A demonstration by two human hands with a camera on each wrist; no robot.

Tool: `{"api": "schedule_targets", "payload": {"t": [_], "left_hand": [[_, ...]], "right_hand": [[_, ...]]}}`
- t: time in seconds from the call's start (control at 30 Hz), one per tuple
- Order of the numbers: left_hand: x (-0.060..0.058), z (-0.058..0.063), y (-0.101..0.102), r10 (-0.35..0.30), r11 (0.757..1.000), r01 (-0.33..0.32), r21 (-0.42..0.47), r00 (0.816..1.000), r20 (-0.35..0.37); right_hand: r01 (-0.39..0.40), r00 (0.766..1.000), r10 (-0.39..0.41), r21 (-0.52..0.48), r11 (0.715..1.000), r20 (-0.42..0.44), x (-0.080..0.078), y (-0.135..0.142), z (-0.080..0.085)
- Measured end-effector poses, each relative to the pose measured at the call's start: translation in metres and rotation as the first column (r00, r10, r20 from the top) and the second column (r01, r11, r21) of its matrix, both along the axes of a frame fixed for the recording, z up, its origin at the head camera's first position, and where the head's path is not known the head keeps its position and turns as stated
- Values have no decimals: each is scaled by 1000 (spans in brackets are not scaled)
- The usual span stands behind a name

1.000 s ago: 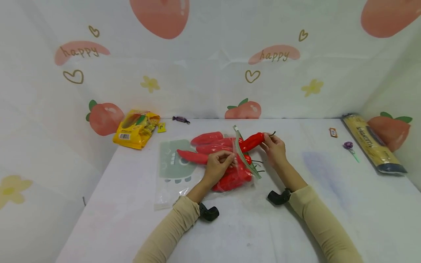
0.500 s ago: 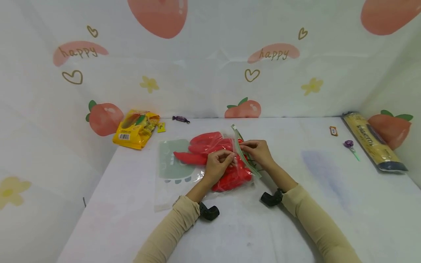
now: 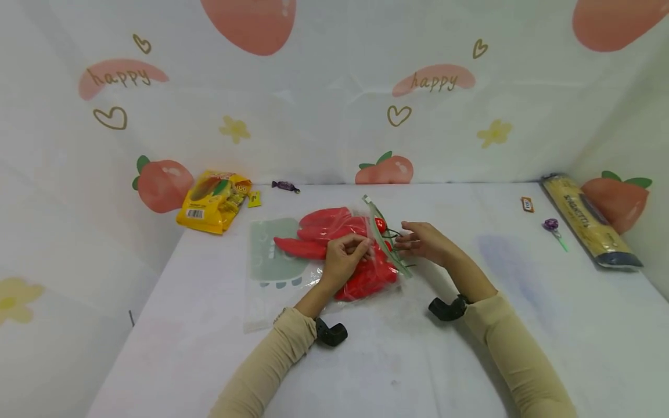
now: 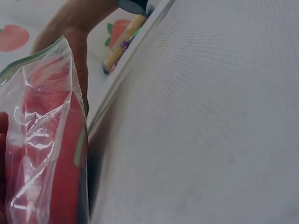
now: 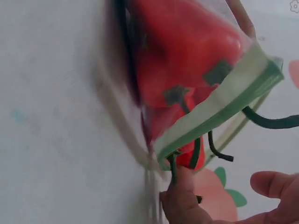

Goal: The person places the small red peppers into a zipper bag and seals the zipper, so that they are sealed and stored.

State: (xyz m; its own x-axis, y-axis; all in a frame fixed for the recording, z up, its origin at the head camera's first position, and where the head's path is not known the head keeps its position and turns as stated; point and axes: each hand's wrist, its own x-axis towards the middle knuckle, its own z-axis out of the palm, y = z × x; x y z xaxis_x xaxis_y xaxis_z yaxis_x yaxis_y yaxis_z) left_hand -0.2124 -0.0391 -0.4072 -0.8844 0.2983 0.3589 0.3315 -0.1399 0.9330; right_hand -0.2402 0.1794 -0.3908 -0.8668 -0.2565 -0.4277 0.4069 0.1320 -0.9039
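A clear zip bag (image 3: 277,261) with a grey-green print lies on the table, filled with several red chili peppers (image 3: 300,248). My left hand (image 3: 342,261) pinches the bag's upper film near its mouth. Along that mouth runs a green zip strip (image 5: 219,109), with dark pepper stems (image 5: 273,122) poking out past it. Just outside the mouth is my right hand (image 3: 425,241), thumb and fingers spread apart, holding nothing; a fingertip is close to or touching the stems. The left wrist view shows the bag's glossy side (image 4: 46,140) and, behind it, part of the right hand.
At the back left stand a yellow snack bag (image 3: 209,203), a small yellow packet (image 3: 254,198) and a purple wrapped candy (image 3: 285,186). To the right lie a small orange packet (image 3: 527,204), a lollipop (image 3: 551,225) and a spaghetti pack (image 3: 590,223).
My right hand pushed a pepper leftward into the bag, let it go and drew back a little to the right with its fingers spread. My left hand has kept its hold.
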Motion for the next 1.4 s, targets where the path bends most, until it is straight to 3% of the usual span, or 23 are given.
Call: {"api": "schedule_targets", "payload": {"t": [0.07,0.23,0.4,0.5,0.6,0.73,0.8,0.87,0.93,1.0,1.07,1.13,1.17,1.2,1.27,1.33,1.4], "left_hand": [[0,0,1,3,1000,-3,1,1000,2],[-8,-13,4,-4,1000,4,3,1000,12],[-14,-22,7,9,999,-9,-37,1000,-7],[-14,-21,11,41,990,-42,-137,999,-17],[-12,-17,16,94,946,-107,-307,994,-58],[-7,-6,21,135,836,-203,-510,977,-167],[-4,-1,22,119,800,-222,-558,969,-215],[-4,5,21,88,801,-194,-566,974,-210],[-7,14,18,82,835,-175,-522,977,-197],[-13,26,12,120,865,-205,-457,971,-208],[-24,42,5,194,880,-273,-388,954,-230],[-39,59,-3,235,876,-319,-361,937,-257],[-48,66,-7,230,874,-316,-368,938,-258],[-58,74,-10,206,884,-285,-372,949,-237],[-74,89,-15,100,920,-163,-356,977,-189],[-84,102,-20,8,955,-53,-292,988,-154],[-87,114,-24,-19,984,-10,-176,987,-162]], "right_hand": [[22,999,-22,-21,1000,29,-1,0,0],[53,997,-51,-35,998,57,-4,-1,-5],[30,1000,-30,-40,999,-5,-4,-3,-9],[-20,999,18,-40,999,-48,-1,-3,-9],[-46,993,47,14,999,-109,2,-5,-8],[-15,972,51,156,988,-230,6,-13,-3],[24,960,31,192,981,-279,7,-17,-1],[51,948,11,186,981,-318,8,-18,1],[48,932,18,174,984,-361,7,-17,6],[6,895,85,203,979,-437,5,-14,17],[-57,833,192,265,962,-519,3,-11,35],[-121,737,313,339,933,-599,1,-9,59],[-143,684,368,379,914,-630,1,-9,72],[-162,632,418,416,895,-653,0,-10,86],[-165,540,491,486,858,-684,3,-9,113],[-129,485,533,547,827,-693,6,-8,139],[-65,448,561,601,797,-696,9,-5,161]]}}
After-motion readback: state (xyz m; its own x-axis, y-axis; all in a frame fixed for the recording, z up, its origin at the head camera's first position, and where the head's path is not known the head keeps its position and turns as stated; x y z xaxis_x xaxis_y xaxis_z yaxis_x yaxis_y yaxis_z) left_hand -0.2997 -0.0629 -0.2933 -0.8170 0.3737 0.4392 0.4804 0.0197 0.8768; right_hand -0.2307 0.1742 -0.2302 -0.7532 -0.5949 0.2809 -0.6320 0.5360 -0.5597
